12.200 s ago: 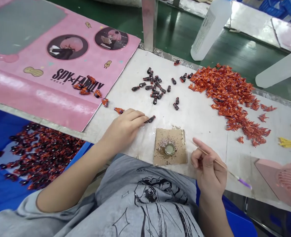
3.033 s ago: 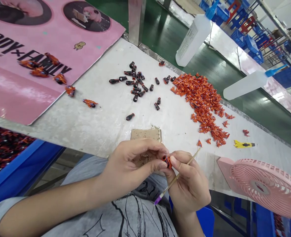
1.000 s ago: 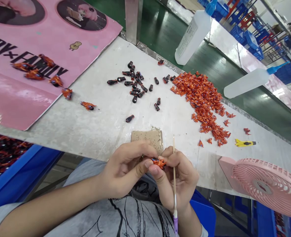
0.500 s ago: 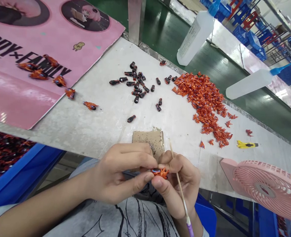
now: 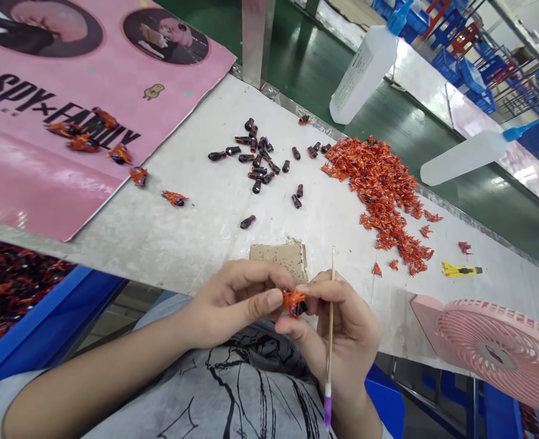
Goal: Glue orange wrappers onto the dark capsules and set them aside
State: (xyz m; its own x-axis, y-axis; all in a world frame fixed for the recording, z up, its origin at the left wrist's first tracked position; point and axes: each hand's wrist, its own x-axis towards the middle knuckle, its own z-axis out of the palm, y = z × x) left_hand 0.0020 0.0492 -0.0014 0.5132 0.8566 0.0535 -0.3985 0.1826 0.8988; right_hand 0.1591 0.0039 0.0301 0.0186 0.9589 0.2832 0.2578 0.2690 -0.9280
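Before my body, my left hand (image 5: 233, 305) pinches a small orange spiky plastic part (image 5: 293, 300) between thumb and fingers. A dark patch shows on the part's lower right side. My right hand (image 5: 347, 329) is close against it, with its index fingertip at the part's upper edge and its thumb just below. Clasped in the same right hand is a thin wooden stick (image 5: 330, 341) with a purple end, tip pointing up. Just beyond both hands lies a speckled piece of cardboard (image 5: 281, 256) on the white tabletop (image 5: 196, 225).
Black parts (image 5: 260, 171) lie scattered mid-table, left of an orange parts pile (image 5: 383, 189). Several orange figures (image 5: 84, 143) rest toward the pink poster (image 5: 82, 201). A pink fan (image 5: 498, 353), yellow cutter-like tool (image 5: 461, 269), white bottles (image 5: 365, 70) and blue bin (image 5: 45, 329) surround the work area.
The orange part has been turned between my fingers, and its dark side now shows. The stick in my right hand has swung more upright. The view has shifted slightly.
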